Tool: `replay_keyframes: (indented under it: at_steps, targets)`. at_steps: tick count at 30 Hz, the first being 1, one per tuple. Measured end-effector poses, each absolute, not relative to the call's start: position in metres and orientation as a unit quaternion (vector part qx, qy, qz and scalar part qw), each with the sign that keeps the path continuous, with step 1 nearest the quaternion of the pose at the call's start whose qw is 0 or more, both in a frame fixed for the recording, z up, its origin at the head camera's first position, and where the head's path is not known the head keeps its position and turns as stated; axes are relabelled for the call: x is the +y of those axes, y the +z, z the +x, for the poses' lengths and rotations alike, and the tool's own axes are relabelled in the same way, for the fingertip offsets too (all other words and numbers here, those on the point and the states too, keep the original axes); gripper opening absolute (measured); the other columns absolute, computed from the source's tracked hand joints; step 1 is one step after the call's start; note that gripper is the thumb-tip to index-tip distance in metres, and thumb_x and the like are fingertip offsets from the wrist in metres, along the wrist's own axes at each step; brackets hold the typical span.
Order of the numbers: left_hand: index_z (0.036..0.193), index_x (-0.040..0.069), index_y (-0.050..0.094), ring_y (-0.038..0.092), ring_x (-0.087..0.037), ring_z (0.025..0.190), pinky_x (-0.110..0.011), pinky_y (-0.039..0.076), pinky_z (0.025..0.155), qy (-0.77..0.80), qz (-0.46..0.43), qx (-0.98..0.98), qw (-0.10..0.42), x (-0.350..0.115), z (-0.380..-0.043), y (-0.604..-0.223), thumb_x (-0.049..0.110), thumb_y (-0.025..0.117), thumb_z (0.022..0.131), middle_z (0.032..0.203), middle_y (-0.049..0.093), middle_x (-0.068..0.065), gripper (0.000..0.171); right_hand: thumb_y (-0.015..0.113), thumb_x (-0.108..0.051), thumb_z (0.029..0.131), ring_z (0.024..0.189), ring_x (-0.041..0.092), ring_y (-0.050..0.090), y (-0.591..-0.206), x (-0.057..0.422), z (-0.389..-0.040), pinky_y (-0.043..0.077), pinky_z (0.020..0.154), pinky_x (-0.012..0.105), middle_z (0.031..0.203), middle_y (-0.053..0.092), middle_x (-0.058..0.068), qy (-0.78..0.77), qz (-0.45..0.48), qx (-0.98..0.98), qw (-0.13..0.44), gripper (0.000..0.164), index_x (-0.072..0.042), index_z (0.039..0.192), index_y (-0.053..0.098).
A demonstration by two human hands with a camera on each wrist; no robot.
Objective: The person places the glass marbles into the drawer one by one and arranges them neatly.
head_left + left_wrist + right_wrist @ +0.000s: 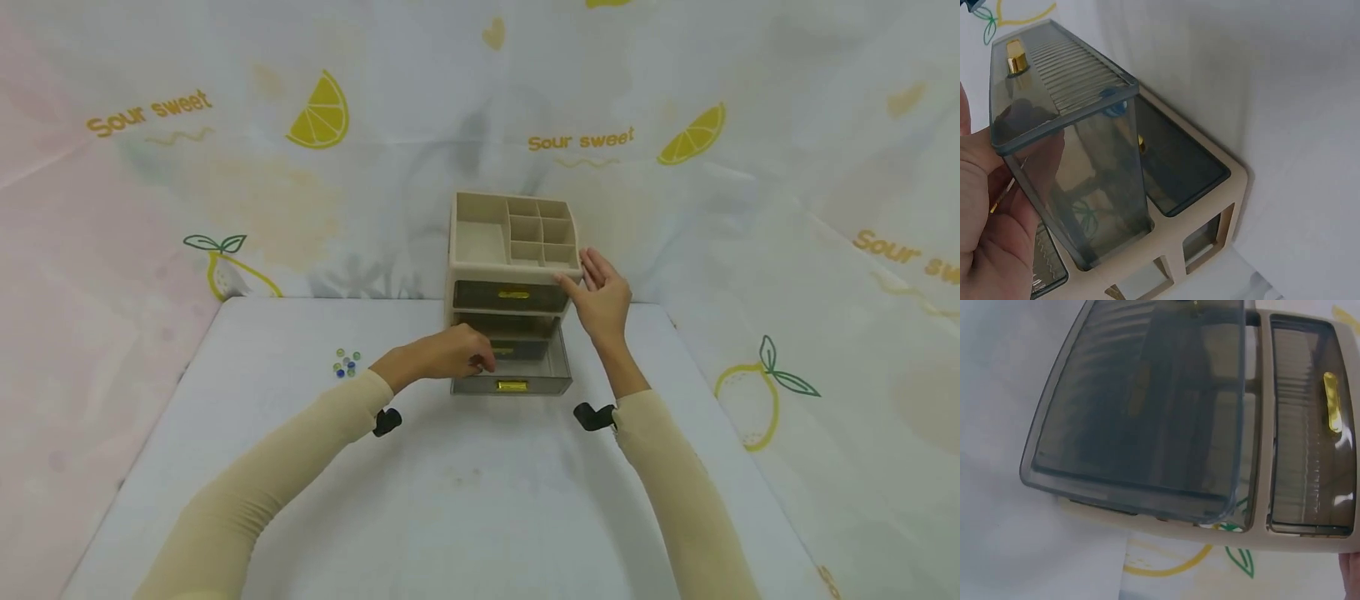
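Note:
A beige desktop drawer organizer (pixel 516 271) stands at the table's back, its smoky clear middle drawer (pixel 551 385) pulled out. My left hand (pixel 453 352) reaches over that drawer's left side, fingers bent down into it. In the left wrist view, the left hand (pixel 997 219) is at the drawer's open side; I cannot tell whether its fingertips hold anything. A blue round spot (pixel 1114 105) shows through a lower corner of the drawer. My right hand (pixel 604 302) holds the organizer's upper right corner, thumb on the front edge, fingers along the side.
Several small blue and greenish glass beads (pixel 347 363) lie on the white table (pixel 360 517) left of the organizer. Its top drawer (pixel 480 295) is closed; open compartments (pixel 480 242) sit above. A patterned cloth (pixel 420 108) hangs behind.

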State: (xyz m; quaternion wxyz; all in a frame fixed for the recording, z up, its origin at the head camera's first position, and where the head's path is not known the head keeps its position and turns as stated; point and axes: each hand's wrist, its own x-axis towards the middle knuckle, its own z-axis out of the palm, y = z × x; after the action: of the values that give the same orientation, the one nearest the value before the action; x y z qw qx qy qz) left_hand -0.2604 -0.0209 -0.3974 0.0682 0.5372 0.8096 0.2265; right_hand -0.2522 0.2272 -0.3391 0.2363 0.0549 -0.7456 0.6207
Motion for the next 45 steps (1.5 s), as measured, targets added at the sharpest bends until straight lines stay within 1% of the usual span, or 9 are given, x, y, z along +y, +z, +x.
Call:
replay_keyframes:
  at_steps: [5, 13, 25, 30, 35, 39, 41, 42, 45]
  targets:
    - [0.098, 0.006, 0.075, 0.065, -0.012, 0.084, -0.020, 0.053, 0.074, 0.221, 0.533, 0.813, 0.076, -0.020, -0.261, -0.399, -0.005, 0.073, 0.083, 0.096, 0.070, -0.002, 0.019, 0.080, 0.004, 0.077, 0.130, 0.031, 0.048, -0.342, 0.229, -0.253, 0.041, 0.104, 0.034, 0.139, 0.049, 0.027, 0.612, 0.071, -0.742, 0.265, 0.072, 0.011, 0.139, 0.044]
    - [0.098, 0.007, 0.076, 0.065, -0.012, 0.084, -0.020, 0.053, 0.075, 0.215, 0.534, 0.813, 0.081, -0.018, -0.263, -0.401, -0.005, 0.073, 0.083, 0.096, 0.071, -0.002, 0.019, 0.080, 0.005, 0.076, 0.128, 0.029, 0.050, -0.345, 0.232, -0.255, 0.042, 0.103, 0.032, 0.137, 0.051, 0.025, 0.627, 0.072, -0.730, 0.262, 0.071, 0.010, 0.138, 0.045]
    - [0.094, 0.009, 0.076, 0.065, -0.011, 0.082, -0.021, 0.054, 0.074, 0.175, 0.508, 0.830, 0.149, -0.011, -0.269, -0.394, -0.009, 0.068, 0.085, 0.092, 0.072, 0.000, 0.022, 0.080, 0.004, 0.076, 0.128, 0.027, 0.051, -0.347, 0.232, -0.257, 0.042, 0.102, 0.030, 0.137, 0.051, 0.024, 0.628, 0.070, -0.731, 0.259, 0.070, 0.010, 0.137, 0.047]
    - [0.091, 0.012, 0.077, 0.062, -0.010, 0.079, -0.024, 0.054, 0.073, 0.142, 0.498, 0.838, 0.172, -0.007, -0.271, -0.391, -0.014, 0.063, 0.084, 0.087, 0.070, 0.003, 0.030, 0.080, 0.003, 0.076, 0.128, 0.027, 0.051, -0.345, 0.231, -0.256, 0.042, 0.103, 0.031, 0.137, 0.052, 0.024, 0.623, 0.074, -0.734, 0.261, 0.070, 0.010, 0.137, 0.046]
    - [0.090, 0.014, 0.077, 0.060, -0.011, 0.078, -0.027, 0.054, 0.074, 0.106, 0.470, 0.851, 0.210, -0.004, -0.269, -0.383, -0.019, 0.058, 0.081, 0.085, 0.068, 0.004, 0.039, 0.080, 0.004, 0.076, 0.128, 0.026, 0.051, -0.345, 0.231, -0.256, 0.042, 0.103, 0.031, 0.136, 0.052, 0.024, 0.628, 0.075, -0.730, 0.260, 0.070, 0.010, 0.137, 0.046]
    - [0.078, 0.015, 0.073, 0.051, -0.010, 0.069, -0.024, 0.048, 0.064, 0.086, 0.463, 0.853, 0.227, -0.002, -0.268, -0.380, -0.022, 0.054, 0.080, 0.074, 0.062, 0.007, 0.041, 0.080, 0.004, 0.076, 0.128, 0.026, 0.051, -0.346, 0.230, -0.257, 0.042, 0.103, 0.032, 0.137, 0.051, 0.025, 0.634, 0.073, -0.726, 0.255, 0.070, 0.010, 0.137, 0.046]
    - [0.072, 0.014, 0.070, 0.044, -0.010, 0.065, -0.024, 0.042, 0.059, 0.083, 0.464, 0.851, 0.231, -0.001, -0.268, -0.381, -0.022, 0.053, 0.079, 0.067, 0.056, 0.007, 0.041, 0.080, 0.004, 0.077, 0.128, 0.026, 0.050, -0.345, 0.229, -0.256, 0.042, 0.104, 0.033, 0.137, 0.051, 0.025, 0.634, 0.072, -0.727, 0.254, 0.070, 0.010, 0.137, 0.046]
    - [0.070, 0.013, 0.068, 0.042, -0.011, 0.063, -0.024, 0.039, 0.057, 0.081, 0.465, 0.851, 0.232, -0.001, -0.268, -0.381, -0.022, 0.052, 0.079, 0.065, 0.053, 0.007, 0.040, 0.079, 0.004, 0.077, 0.128, 0.027, 0.050, -0.345, 0.229, -0.255, 0.042, 0.104, 0.033, 0.137, 0.051, 0.025, 0.633, 0.073, -0.728, 0.254, 0.069, 0.010, 0.137, 0.046]
    - [0.071, 0.012, 0.069, 0.043, -0.010, 0.063, -0.024, 0.039, 0.057, 0.077, 0.462, 0.853, 0.230, 0.000, -0.267, -0.381, -0.021, 0.053, 0.080, 0.064, 0.052, 0.007, 0.038, 0.079, 0.004, 0.078, 0.128, 0.029, 0.050, -0.344, 0.230, -0.254, 0.041, 0.104, 0.035, 0.137, 0.051, 0.026, 0.629, 0.075, -0.730, 0.257, 0.068, 0.011, 0.137, 0.046]
